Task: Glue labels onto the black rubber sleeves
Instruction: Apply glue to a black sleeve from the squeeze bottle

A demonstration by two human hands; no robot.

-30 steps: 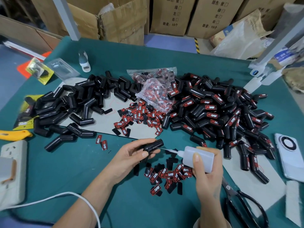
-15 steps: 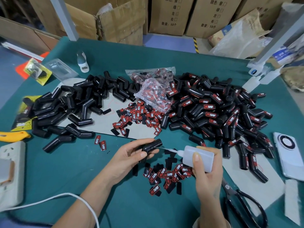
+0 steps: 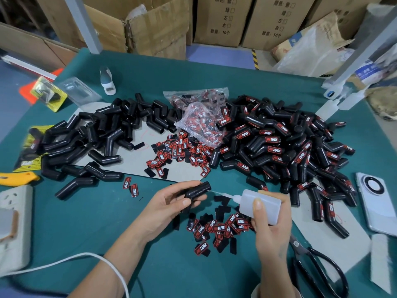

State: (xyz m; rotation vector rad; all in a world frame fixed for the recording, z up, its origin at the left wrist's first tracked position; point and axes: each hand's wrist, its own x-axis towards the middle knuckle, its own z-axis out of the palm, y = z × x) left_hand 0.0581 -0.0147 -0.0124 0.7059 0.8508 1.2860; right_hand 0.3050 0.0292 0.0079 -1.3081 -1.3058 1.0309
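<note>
My left hand [image 3: 166, 206] grips a bent black rubber sleeve [image 3: 198, 190] above the green table. My right hand [image 3: 271, 226] holds a white glue bottle [image 3: 258, 206], its thin nozzle pointing left at the sleeve's open end. Below both hands lies a small heap of red-and-black labels [image 3: 217, 230]. A pile of plain sleeves [image 3: 96, 136] lies at the left, a pile of labelled sleeves [image 3: 279, 147] at the right, with more loose labels [image 3: 182, 153] between them.
A clear bag of labels [image 3: 199, 119] sits between the piles. Black scissors [image 3: 318, 267] lie at lower right, a phone [image 3: 376, 203] at the right edge. A power strip [image 3: 15, 224], its white cable [image 3: 71, 260] and a yellow cutter [image 3: 15, 177] are at left. Cardboard boxes [image 3: 219, 20] stand behind.
Both hands keep the same hold and place; the glue nozzle stays at the sleeve's end. Only the view shifted slightly.
</note>
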